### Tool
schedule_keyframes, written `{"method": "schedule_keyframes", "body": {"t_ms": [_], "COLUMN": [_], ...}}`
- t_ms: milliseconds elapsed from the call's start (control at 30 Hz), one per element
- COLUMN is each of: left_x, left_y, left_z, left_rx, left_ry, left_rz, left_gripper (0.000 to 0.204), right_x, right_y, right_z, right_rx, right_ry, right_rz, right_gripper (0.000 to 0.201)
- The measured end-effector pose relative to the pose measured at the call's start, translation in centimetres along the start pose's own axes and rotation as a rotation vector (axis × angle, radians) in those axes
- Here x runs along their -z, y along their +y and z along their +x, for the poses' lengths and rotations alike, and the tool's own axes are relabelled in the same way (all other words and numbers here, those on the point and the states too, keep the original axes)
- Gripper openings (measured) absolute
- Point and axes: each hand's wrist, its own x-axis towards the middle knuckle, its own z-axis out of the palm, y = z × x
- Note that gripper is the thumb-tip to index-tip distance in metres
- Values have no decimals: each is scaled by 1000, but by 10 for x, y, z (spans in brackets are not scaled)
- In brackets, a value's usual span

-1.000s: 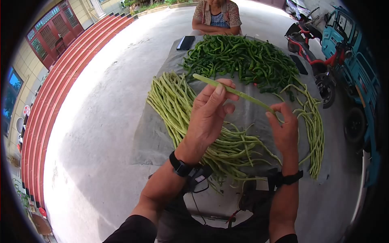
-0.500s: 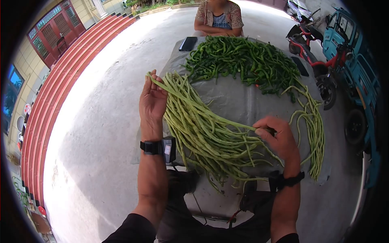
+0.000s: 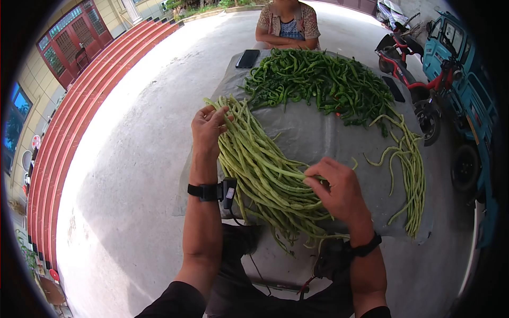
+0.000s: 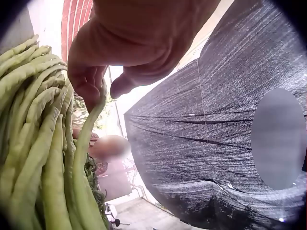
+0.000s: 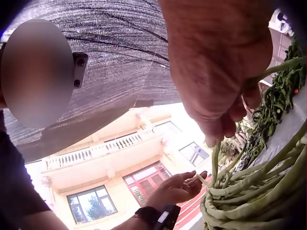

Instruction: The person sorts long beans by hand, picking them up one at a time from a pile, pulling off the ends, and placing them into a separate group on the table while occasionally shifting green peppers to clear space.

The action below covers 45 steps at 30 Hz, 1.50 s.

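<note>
Above the bean pile (image 3: 254, 159), left hand (image 3: 208, 128) and right hand (image 3: 340, 190) each pinch a bean (image 4: 80, 167) between fingertips.

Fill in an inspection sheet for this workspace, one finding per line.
Surface: grey sheet, with visible creases.
Job's things: large bundle of long beans before the person; smaller bundle at the right.
Other produce: heap of green peppers at the far side.
Clutter: two dark, flat, phone-like objects, one at the far left, one by the peppers.
Left hand: pinches a bean's end.
Right hand: pinches a bean; whether the same one, cannot tell.
Cables: thin black cable hangs from the left wrist camera.
Surroundings: person opposite, arms folded; red steps; blue vehicle.
</note>
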Motion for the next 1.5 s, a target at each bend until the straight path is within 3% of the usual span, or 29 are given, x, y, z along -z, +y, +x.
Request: {"method": "schedule_keyframes", "body": {"t_ms": [267,367,567,800,900,967,1067,1167,1500], "left_x": [5,2,-2,-15,-14,-13,-15,-18,-24], "left_y": [-17,-18,-16,-3,-7,-8,-3,-1,-1], "left_z": [7,4,-3,-16,-17,-15,-17,-19,-21], "left_rx": [-156,-273,-410,-371,-392,-334,-339,-317,-351], "left_ry": [8,118,203,138,96,76,81,77,58], "left_rz": [311,611,916,996,1044,1068,1102,1117,1099], "left_gripper": [49,41,37,31,25,26,25,24,24], "right_x": [-6,-6,-4,2,-4,-3,5,26,126], "right_y": [-9,-14,-12,-7,7,12,21,36,143], "right_z": [0,-1,-2,-6,-13,-21,-22,-20,-87], "right_rx": [47,49,1,-141,-91,-10,-62,-185,-695], "right_ry": [13,-7,-34,-262,-276,-229,-200,-184,277], "right_rz": [-1,-15,16,-5,-35,-96,-112,-121,-529], "right_gripper": [10,11,12,16,17,19,19,19,19]}}
